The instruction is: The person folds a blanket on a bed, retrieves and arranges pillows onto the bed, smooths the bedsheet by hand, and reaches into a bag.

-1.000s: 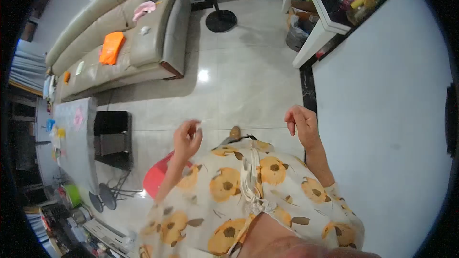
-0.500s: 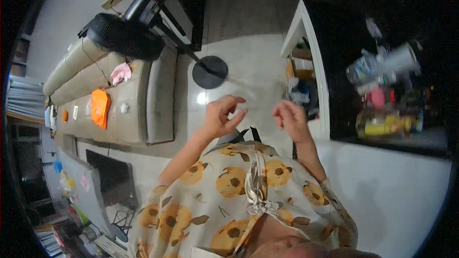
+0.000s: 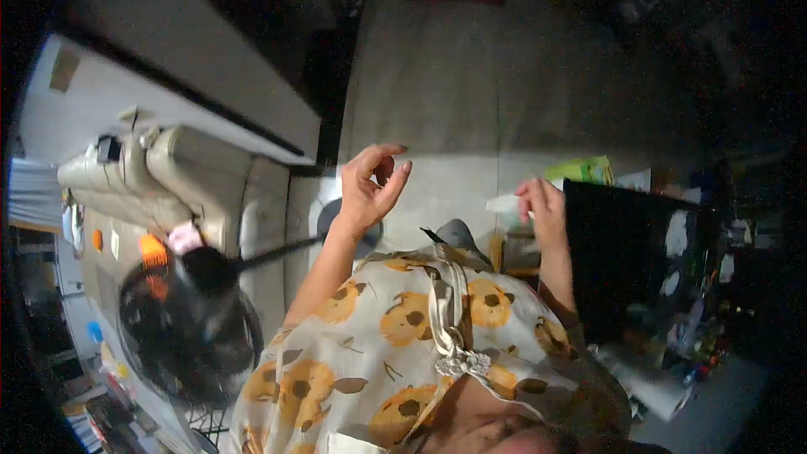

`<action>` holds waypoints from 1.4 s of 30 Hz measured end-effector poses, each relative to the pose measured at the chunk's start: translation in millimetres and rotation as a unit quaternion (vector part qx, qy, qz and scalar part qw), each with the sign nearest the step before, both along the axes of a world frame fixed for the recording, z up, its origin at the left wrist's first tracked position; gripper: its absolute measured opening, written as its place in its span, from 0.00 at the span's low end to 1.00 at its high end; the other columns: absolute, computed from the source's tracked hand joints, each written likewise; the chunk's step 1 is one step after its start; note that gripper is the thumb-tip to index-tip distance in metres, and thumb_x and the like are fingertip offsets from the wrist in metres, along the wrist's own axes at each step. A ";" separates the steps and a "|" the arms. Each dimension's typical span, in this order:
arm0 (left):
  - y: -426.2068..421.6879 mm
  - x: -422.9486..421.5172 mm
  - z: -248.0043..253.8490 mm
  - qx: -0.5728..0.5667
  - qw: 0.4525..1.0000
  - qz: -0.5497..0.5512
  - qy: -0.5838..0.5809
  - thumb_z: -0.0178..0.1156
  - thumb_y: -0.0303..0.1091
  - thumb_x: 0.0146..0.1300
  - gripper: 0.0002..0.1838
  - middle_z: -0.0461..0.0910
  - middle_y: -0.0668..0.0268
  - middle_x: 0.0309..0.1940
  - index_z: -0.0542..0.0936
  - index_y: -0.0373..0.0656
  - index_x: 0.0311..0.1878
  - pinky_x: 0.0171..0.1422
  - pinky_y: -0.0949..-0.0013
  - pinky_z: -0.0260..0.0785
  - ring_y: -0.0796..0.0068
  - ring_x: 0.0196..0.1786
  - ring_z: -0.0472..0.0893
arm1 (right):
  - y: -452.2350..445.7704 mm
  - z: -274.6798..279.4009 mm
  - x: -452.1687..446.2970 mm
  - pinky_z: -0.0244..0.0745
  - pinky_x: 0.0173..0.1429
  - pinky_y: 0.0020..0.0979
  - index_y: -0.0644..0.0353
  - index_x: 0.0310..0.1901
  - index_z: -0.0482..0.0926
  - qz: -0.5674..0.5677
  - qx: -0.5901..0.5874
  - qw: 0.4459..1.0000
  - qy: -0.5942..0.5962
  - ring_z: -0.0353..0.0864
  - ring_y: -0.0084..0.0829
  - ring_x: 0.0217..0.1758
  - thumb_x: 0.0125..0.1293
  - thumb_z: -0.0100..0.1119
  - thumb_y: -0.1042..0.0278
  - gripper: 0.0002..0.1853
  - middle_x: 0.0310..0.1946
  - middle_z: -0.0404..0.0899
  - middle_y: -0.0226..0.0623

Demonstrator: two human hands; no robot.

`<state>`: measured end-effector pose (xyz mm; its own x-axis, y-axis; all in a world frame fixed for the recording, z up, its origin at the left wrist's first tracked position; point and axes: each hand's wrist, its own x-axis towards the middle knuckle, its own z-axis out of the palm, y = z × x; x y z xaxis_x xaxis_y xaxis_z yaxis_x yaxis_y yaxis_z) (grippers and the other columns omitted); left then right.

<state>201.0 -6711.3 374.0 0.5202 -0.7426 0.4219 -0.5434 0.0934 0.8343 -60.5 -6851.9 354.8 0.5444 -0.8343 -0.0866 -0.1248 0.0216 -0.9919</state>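
Observation:
My left hand (image 3: 371, 189) is raised in front of my body above the floor. Its fingers and thumb curve toward each other with a gap between them, and nothing is in it. My right hand (image 3: 545, 208) hovers by the near left corner of a black-topped table (image 3: 622, 261), fingers loosely curled and slightly blurred. A pale piece (image 3: 504, 203) shows just left of those fingers; it looks like part of the table frame, and I see no grip on it. Below and between the hands, one of my feet (image 3: 455, 232) peeks out past my flowered shirt (image 3: 412, 319).
A black standing fan (image 3: 189, 311) is close on my left, its round base (image 3: 366, 235) partly behind my left forearm. Beyond it is a beige sofa (image 3: 202, 176) with a pink cloth (image 3: 185, 238). A green package (image 3: 584, 170) lies at the table's far edge. Tiled floor (image 3: 429, 109) stretches ahead.
The view has moved forward along the floor: fan, sofa and table now sit nearer and further back beside me. My left hand is slightly higher in view; my right hand has shifted right.

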 end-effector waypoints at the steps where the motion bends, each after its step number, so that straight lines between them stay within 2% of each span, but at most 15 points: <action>1: -36.8 19.2 -0.2 -0.005 1.000 -0.003 -0.004 0.66 0.30 0.53 0.10 0.70 0.67 0.17 0.81 0.40 0.39 0.25 0.75 0.62 0.79 0.18 0.68 | -36.3 1.2 4.1 0.60 0.20 0.21 0.63 0.31 0.75 -0.024 -0.003 1.000 0.005 0.63 0.16 0.16 0.73 0.45 0.57 0.19 0.15 0.66 0.26; 4: -139.4 67.3 -6.9 -0.015 1.000 -0.010 -0.024 0.66 0.30 0.53 0.10 0.71 0.67 0.18 0.81 0.40 0.39 0.25 0.75 0.62 0.79 0.19 0.68 | -148.1 2.7 23.1 0.60 0.20 0.23 0.63 0.31 0.76 -0.075 -0.019 0.996 0.045 0.63 0.18 0.14 0.74 0.43 0.55 0.21 0.14 0.67 0.27; 8: -269.8 134.0 12.8 0.008 0.998 -0.043 -0.054 0.66 0.29 0.53 0.11 0.74 0.65 0.22 0.81 0.41 0.41 0.25 0.73 0.63 0.77 0.20 0.70 | -322.6 -27.1 115.7 0.60 0.22 0.23 0.62 0.31 0.74 -0.038 -0.012 0.998 0.045 0.66 0.20 0.16 0.73 0.44 0.52 0.21 0.15 0.67 0.27; 9: -293.0 153.4 17.8 0.024 0.996 -0.049 -0.077 0.67 0.28 0.53 0.11 0.74 0.65 0.22 0.81 0.41 0.41 0.25 0.73 0.63 0.77 0.20 0.70 | -383.1 -61.5 147.9 0.62 0.24 0.24 0.62 0.32 0.75 0.009 -0.373 0.915 0.155 0.67 0.20 0.18 0.73 0.45 0.53 0.20 0.16 0.68 0.27; 11: -348.8 194.8 24.3 0.016 0.995 -0.043 -0.092 0.67 0.28 0.52 0.11 0.74 0.65 0.22 0.81 0.42 0.41 0.25 0.73 0.63 0.77 0.20 0.70 | -440.6 -19.9 221.9 0.65 0.26 0.26 0.60 0.34 0.77 0.072 -0.427 0.886 0.166 0.70 0.21 0.20 0.71 0.48 0.54 0.18 0.18 0.71 0.28; 12: -371.2 217.7 20.7 -0.006 0.995 -0.017 -0.102 0.67 0.27 0.52 0.12 0.74 0.65 0.22 0.81 0.42 0.41 0.24 0.73 0.62 0.77 0.20 0.70 | -435.4 35.0 274.4 0.67 0.28 0.27 0.60 0.35 0.78 0.078 -0.111 0.988 0.078 0.70 0.21 0.22 0.71 0.49 0.55 0.17 0.20 0.72 0.29; 16: -473.8 313.0 12.0 -0.017 0.997 0.040 -0.068 0.67 0.27 0.52 0.12 0.73 0.65 0.21 0.81 0.42 0.42 0.24 0.73 0.62 0.77 0.19 0.70 | -570.7 80.5 404.5 0.69 0.30 0.28 0.61 0.37 0.79 0.187 -0.189 0.950 0.164 0.70 0.20 0.24 0.71 0.49 0.55 0.17 0.22 0.73 0.29; 20: -576.0 406.6 27.1 -0.007 0.993 0.034 -0.111 0.67 0.27 0.52 0.12 0.74 0.65 0.22 0.81 0.41 0.41 0.24 0.73 0.63 0.77 0.20 0.71 | -698.9 100.1 492.1 0.69 0.30 0.30 0.60 0.41 0.80 0.156 -0.306 0.929 0.135 0.71 0.22 0.25 0.69 0.51 0.53 0.18 0.22 0.73 0.29; 29: -814.8 567.7 46.5 -0.050 0.973 0.010 -0.224 0.66 0.28 0.53 0.11 0.75 0.64 0.24 0.80 0.42 0.41 0.25 0.71 0.65 0.74 0.20 0.71 | -973.3 130.6 634.0 0.69 0.37 0.33 0.62 0.46 0.76 0.079 -0.380 0.910 0.145 0.71 0.28 0.33 0.66 0.53 0.57 0.16 0.30 0.73 0.35; 32: -902.5 628.7 26.9 0.033 0.995 0.051 -0.080 0.66 0.28 0.53 0.12 0.75 0.64 0.24 0.80 0.42 0.42 0.26 0.70 0.66 0.72 0.21 0.72 | -1081.2 124.1 728.7 0.69 0.40 0.34 0.62 0.48 0.74 0.095 -0.405 0.899 0.138 0.71 0.31 0.36 0.65 0.53 0.58 0.17 0.32 0.73 0.37; 34: -935.3 706.2 -3.3 0.042 0.983 0.086 -0.158 0.66 0.29 0.53 0.14 0.76 0.64 0.26 0.81 0.41 0.44 0.28 0.70 0.66 0.73 0.22 0.72 | -1142.6 127.9 814.5 0.69 0.41 0.35 0.63 0.49 0.74 0.102 -0.427 0.889 0.131 0.71 0.32 0.37 0.65 0.54 0.59 0.17 0.34 0.73 0.38; 35: -932.5 671.2 57.4 0.023 0.985 0.045 -0.162 0.66 0.29 0.53 0.14 0.76 0.64 0.26 0.81 0.41 0.44 0.28 0.70 0.66 0.73 0.22 0.72 | -1145.2 156.4 780.3 0.69 0.42 0.35 0.63 0.49 0.73 0.075 -0.440 0.884 0.137 0.71 0.33 0.38 0.64 0.54 0.59 0.18 0.35 0.73 0.38; 37: -911.6 665.2 84.1 0.130 0.983 0.055 -0.119 0.66 0.28 0.54 0.13 0.76 0.64 0.25 0.81 0.39 0.44 0.28 0.72 0.65 0.77 0.23 0.72 | -1161.3 161.7 798.9 0.69 0.43 0.36 0.63 0.50 0.72 0.070 -0.455 0.878 0.132 0.71 0.34 0.40 0.64 0.54 0.60 0.18 0.37 0.73 0.40; 41: -937.3 765.5 39.2 0.064 0.975 0.142 -0.157 0.65 0.28 0.54 0.11 0.76 0.65 0.25 0.81 0.38 0.42 0.30 0.73 0.65 0.81 0.24 0.71 | -1249.5 169.1 937.0 0.69 0.46 0.37 0.64 0.52 0.70 0.066 -0.489 0.859 0.132 0.71 0.37 0.44 0.62 0.55 0.62 0.20 0.40 0.73 0.42; 42: -938.9 799.9 30.8 0.040 0.982 0.172 -0.062 0.65 0.27 0.55 0.10 0.75 0.66 0.25 0.81 0.38 0.41 0.30 0.73 0.65 0.81 0.24 0.71 | -1272.0 166.9 987.5 0.69 0.47 0.38 0.64 0.53 0.70 0.063 -0.498 0.855 0.130 0.71 0.38 0.44 0.62 0.55 0.62 0.20 0.41 0.73 0.43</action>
